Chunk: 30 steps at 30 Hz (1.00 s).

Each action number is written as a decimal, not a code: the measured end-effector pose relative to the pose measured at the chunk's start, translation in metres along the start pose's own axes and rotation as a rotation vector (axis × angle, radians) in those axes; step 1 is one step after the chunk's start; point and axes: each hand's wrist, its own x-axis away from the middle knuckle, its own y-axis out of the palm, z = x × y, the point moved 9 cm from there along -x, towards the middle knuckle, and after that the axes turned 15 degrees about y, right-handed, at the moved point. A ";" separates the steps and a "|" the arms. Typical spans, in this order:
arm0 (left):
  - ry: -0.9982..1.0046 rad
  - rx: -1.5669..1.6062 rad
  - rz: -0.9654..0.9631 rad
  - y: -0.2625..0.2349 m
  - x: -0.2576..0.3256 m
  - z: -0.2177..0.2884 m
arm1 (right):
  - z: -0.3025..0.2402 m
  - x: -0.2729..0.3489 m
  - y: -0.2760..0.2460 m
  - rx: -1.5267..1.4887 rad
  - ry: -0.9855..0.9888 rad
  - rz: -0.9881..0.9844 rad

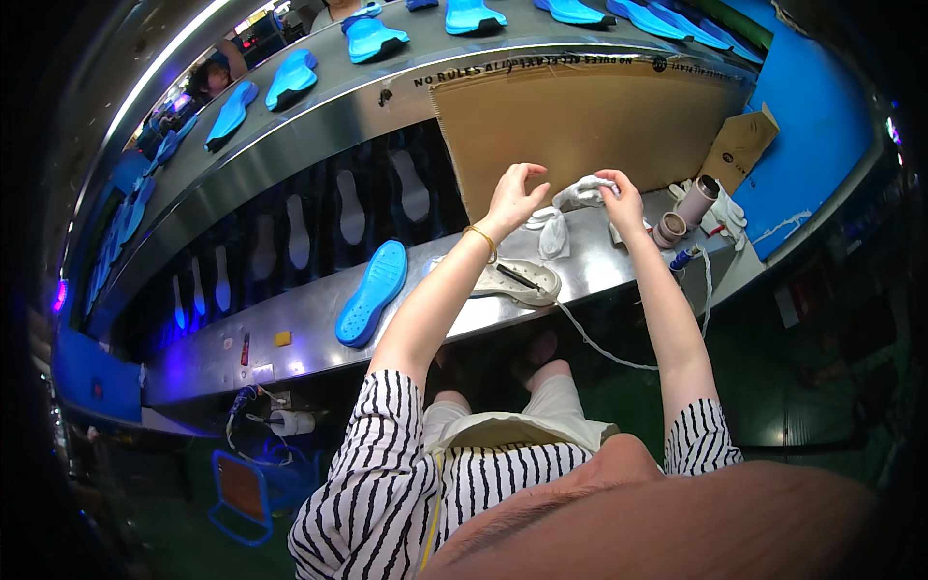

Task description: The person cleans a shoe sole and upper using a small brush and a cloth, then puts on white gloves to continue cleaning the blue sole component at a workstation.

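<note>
My right hand [623, 201] pinches a white glove [582, 192] above the metal ledge [592, 268]. To the left of it my left hand [512, 201] is raised and holds nothing, its fingers curved and apart. Another white glove [554, 238] lies crumpled on the ledge below my hands. Nearer to me rests a beige shoe sole [548, 280], partly behind my left forearm, with a black pen-like tool [519, 277] lying across it. A blue shoe sole [372, 295] lies on the ledge left of my left forearm.
Several blue soles [375, 39] sit on the grey conveyor belt [333, 60] beyond. A cardboard sheet [580, 121] leans under it. Thread spools [696, 201] and more white gloves [732, 217] stand at the right. A white cord [599, 350] hangs off the ledge. People are across the belt.
</note>
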 end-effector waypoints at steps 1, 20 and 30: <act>0.025 0.092 0.005 0.003 -0.010 0.015 | -0.013 -0.004 -0.001 -0.087 -0.079 -0.044; -0.461 0.419 0.379 -0.056 0.001 -0.012 | 0.014 0.072 0.121 0.531 0.129 -0.208; -0.291 0.693 0.470 -0.098 0.004 0.047 | 0.102 0.045 0.103 0.182 0.568 -0.268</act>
